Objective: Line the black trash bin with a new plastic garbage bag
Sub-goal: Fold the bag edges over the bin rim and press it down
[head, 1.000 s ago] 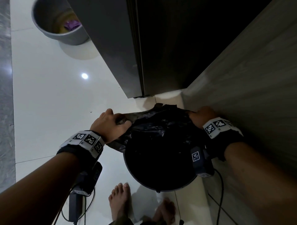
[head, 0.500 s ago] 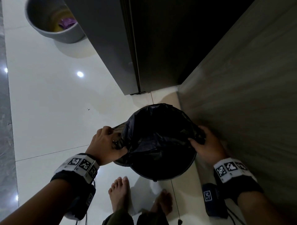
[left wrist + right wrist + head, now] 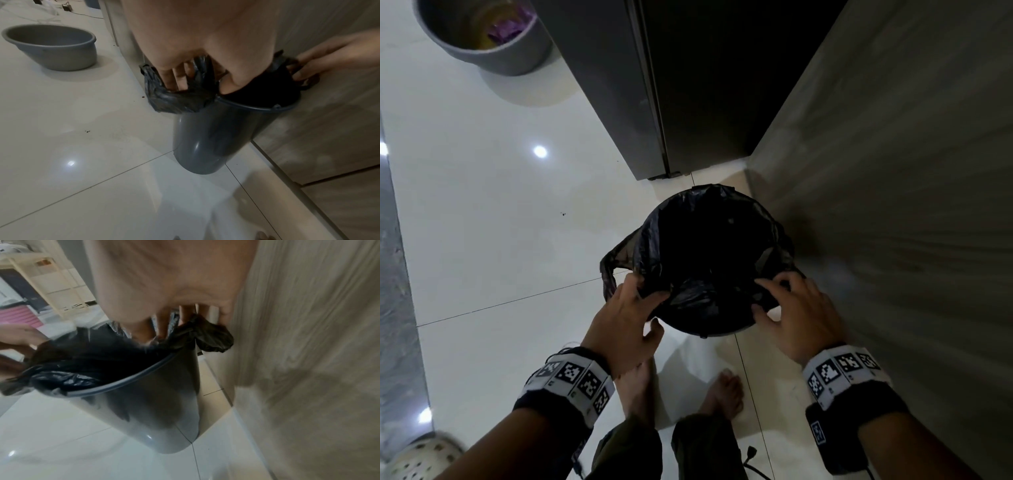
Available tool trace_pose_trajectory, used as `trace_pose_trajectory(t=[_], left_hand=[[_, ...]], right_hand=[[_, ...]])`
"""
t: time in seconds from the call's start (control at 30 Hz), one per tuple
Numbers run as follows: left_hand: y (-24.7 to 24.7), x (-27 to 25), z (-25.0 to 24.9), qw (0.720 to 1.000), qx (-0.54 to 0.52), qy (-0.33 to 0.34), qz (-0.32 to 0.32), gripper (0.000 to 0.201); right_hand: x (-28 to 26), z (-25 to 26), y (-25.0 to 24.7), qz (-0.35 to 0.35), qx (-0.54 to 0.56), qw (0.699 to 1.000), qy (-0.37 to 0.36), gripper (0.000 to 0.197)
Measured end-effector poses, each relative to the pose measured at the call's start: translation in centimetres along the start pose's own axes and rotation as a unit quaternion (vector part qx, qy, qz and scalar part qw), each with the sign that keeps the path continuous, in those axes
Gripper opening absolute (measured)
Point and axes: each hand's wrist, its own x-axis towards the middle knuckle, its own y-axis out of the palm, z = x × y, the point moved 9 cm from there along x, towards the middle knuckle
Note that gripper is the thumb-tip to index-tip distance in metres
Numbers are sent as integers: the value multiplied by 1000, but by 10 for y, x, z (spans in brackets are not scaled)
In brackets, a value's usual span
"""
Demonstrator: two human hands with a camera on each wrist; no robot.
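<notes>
The white tiled floor (image 3: 482, 212) fills most of the head view, its left edge cut off by a grey marbled strip. A wood-grain wall (image 3: 893, 171) rises on the right, smeared by blur in both wrist views. A dark cabinet (image 3: 688, 85) stands at the top, its upper part out of frame. A grey basin (image 3: 482, 51) sits on the floor at upper left, cut by the frame edge; something purple and yellow lies inside, too small to identify.

The black trash bin (image 3: 709, 330) stands on the floor just beside the wall, in front of the cabinet. Its inside is pure black in the head view, so the bottom cannot be made out. The black garbage bag (image 3: 654, 240) lies inside it, its mouth folded over the far and side rim, while the near rim (image 3: 257, 108) shows bare plastic.

The left hand (image 3: 626, 318) grips bunched bag film at the near-left rim, fingers (image 3: 174, 78) curled into the plastic. The right hand (image 3: 798, 315) is at the near-right rim, its fingertips (image 3: 185, 313) pinching a loose fold of bag; motion blur hides the thumb's contact. Two bare feet (image 3: 722, 394) show below the bin, partly covered by the left wrist.
</notes>
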Motion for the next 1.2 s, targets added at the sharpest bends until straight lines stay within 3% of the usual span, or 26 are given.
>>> trace_pose_trajectory(t=[0.13,0.23,0.4,0.47,0.53,0.6,0.77,0.93,1.1,1.2], left_hand=[[10,-5,6,999,-25,-25,16,31],[9,-4,13,998,-41,-47,-17,12],[11,-8,4,999,-48,-4,-24,9],[17,-14,2,998,-55,6,-7,12],[24,-20,5,999,-52,-13,3,13],[32,-26,9,998,-50,-35,14,14],[53,-25,12,996,-41,-64,37,11],[70,-15,6,997,-45,-62,17,8],[78,-9,7,994,-66,-82,-10,9],[73,-19,8,993,-74,-90,-30,5]], right_hand=[[-4,1,4,-27,-29,999,-29,42],[-9,-8,5,-59,7,998,-21,40],[-28,-28,4,-92,-6,995,30,20],[-37,-31,9,-93,-8,994,50,30],[-41,-33,22,-58,11,996,66,37],[-40,-33,33,-13,32,996,84,28],[-24,-32,48,6,49,994,96,19],[-2,-29,71,47,5,994,94,22],[9,-33,88,75,-14,984,161,26],[2,-44,97,89,94,968,213,27]])
